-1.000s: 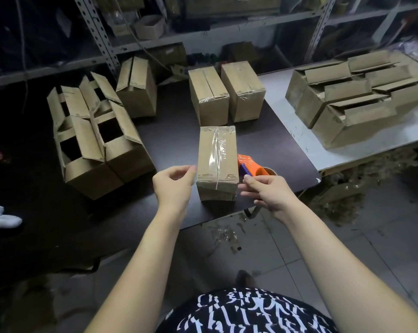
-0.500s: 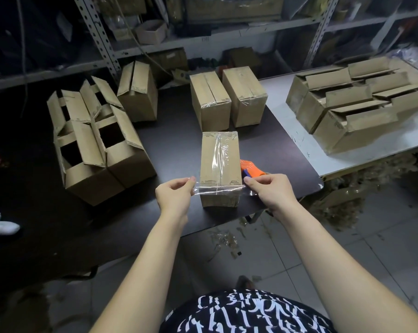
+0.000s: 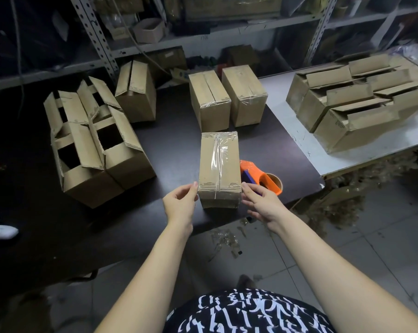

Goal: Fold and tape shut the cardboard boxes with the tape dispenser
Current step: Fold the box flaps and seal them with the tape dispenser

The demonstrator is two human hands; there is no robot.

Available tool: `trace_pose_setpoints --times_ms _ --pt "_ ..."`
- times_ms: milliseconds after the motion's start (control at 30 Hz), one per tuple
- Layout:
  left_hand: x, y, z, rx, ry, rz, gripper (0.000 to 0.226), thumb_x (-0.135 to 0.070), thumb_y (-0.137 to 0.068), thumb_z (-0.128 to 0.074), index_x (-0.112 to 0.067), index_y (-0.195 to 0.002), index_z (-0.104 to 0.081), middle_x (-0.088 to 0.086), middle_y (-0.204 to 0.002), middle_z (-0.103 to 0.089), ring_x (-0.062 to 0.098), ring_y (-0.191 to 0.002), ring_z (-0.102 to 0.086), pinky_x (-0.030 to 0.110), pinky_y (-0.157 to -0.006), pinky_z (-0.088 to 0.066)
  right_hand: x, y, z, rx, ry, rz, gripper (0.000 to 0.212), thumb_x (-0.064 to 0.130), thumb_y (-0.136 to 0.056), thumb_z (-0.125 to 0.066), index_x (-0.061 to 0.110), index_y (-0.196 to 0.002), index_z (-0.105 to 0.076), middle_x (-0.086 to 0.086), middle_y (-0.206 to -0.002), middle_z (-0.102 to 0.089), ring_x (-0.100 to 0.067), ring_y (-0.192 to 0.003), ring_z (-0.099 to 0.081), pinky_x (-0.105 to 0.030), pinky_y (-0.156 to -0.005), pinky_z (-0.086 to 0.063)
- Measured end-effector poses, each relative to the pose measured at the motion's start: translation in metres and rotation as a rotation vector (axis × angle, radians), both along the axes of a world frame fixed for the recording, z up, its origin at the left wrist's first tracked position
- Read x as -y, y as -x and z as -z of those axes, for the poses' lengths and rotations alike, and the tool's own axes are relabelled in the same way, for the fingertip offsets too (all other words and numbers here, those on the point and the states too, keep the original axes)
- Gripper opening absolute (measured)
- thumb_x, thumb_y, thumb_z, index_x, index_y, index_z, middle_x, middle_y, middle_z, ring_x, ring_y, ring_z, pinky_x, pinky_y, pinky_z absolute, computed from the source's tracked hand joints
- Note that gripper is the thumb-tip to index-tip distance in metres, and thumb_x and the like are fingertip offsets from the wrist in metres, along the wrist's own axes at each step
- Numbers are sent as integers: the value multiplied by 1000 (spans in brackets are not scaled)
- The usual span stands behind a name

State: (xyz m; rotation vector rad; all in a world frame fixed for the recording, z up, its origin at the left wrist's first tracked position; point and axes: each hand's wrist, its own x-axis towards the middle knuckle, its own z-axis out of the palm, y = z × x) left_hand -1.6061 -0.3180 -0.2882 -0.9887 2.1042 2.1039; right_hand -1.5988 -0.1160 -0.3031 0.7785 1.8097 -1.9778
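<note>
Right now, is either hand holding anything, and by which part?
Nothing is gripped: the left hand and right hand touch the taped box at its near top corners, fingertips on either side. The tape dispenser lies beside it.

tape dispenser [image 3: 261, 175] just right of taped box [image 3: 219, 164], tabletop [image 3: 174, 152] open at left

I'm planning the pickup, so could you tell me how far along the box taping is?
Done: two taped boxes stand at the back. In hand: the middle box has tape along its top, the left hand and right hand touch its near corners, and the tape dispenser lies beside it. Remaining: the open boxes on the left and the stack on the white table show loose flaps.
</note>
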Motion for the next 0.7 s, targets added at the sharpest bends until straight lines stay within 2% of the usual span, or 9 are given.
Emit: trace_pose_setpoints --times_ms 133,200,267,333,400,500,567,633,700 --pt "-6 2 6 -4 24 -32 11 -27 -95 -75 -24 -84 -75 -1 -84 -71 17 -84 -62 29 -76 -54 5 -3 4 26 63 -21 31 44 -101 -61 30 -129 -57 0 -120 -67 -19 -108 -67 -35 -83 -54" --pt "-7 5 9 48 31 -29 12 -35 -94 -74 -25 -89 -71 2 -89 -69 21 -88 -60 31 -75 -50 9 -6 5 29 76 -41 31 43 -105 -54 30 -134 -53 1 -117 -66 -22 -108 -68 -35 -83 -55" --pt "-3 7 15 147 -17 7 31 -46 -92 -74 -26 -111 -58 8 -100 -62 25 -89 -56 33 -73 -46 12 -10 7 18 22 -86 32 40 -108 -49 29 -138 -50 -2 -121 -64 -23 -109 -69 -35 -83 -57" --pt "7 5 20 223 -91 58 48 -45 -92 -73 -29 -124 -41 11 -104 -57 22 -82 -52 31 -68 -43 11 -11 8 -42 -75 -112 30 36 -109 -49 29 -138 -50 -4 -125 -64 -20 -108 -69 -34 -83 -58" --pt "14 3 24 217 -30 128 45 -42 -92 -75 -28 -123 -45 12 -107 -62 21 -80 -56 31 -66 -46 8 -12 8 -170 -216 -67 26 30 -105 -59 29 -131 -56 -2 -123 -66 -16 -104 -69 -30 -82 -58" --pt "19 -2 19 19 133 155 23 -29 -91 -79 -18 -108 -67 7 -102 -71 24 -87 -68 33 -73 -54 -2 -16 4 -403 -398 -5 31 16 -92 -78 23 -120 -67 7 -110 -71 -7 -98 -69 -20 -80 -58" --pt "23 -3 14 -137 222 199 12 -18 -89 -81 -17 -99 -73 -1 -93 -74 15 -87 -70 29 -74 -56 -6 -18 -1 -517 -436 -70 36 8 -87 -81 19 -120 -70 9 -108 -72 -3 -98 -70 -18 -83 -60" --pt "26 -4 9 -277 395 339 15 -7 -88 -79 -20 -95 -76 -11 -90 -74 5 -85 -69 25 -75 -57 -6 -20 -5 -601 -467 -140 38 6 -87 -81 17 -121 -71 12 -111 -73 -1 -100 -70 -18 -85 -59" --pt "29 -2 7 -399 526 448 23 0 -87 -77 -21 -95 -78 -14 -92 -73 4 -85 -68 25 -73 -58 -5 -20 -5 -661 -503 -169 37 7 -87 -81 16 -122 -73 12 -114 -73 -2 -103 -70 -21 -85 -60"
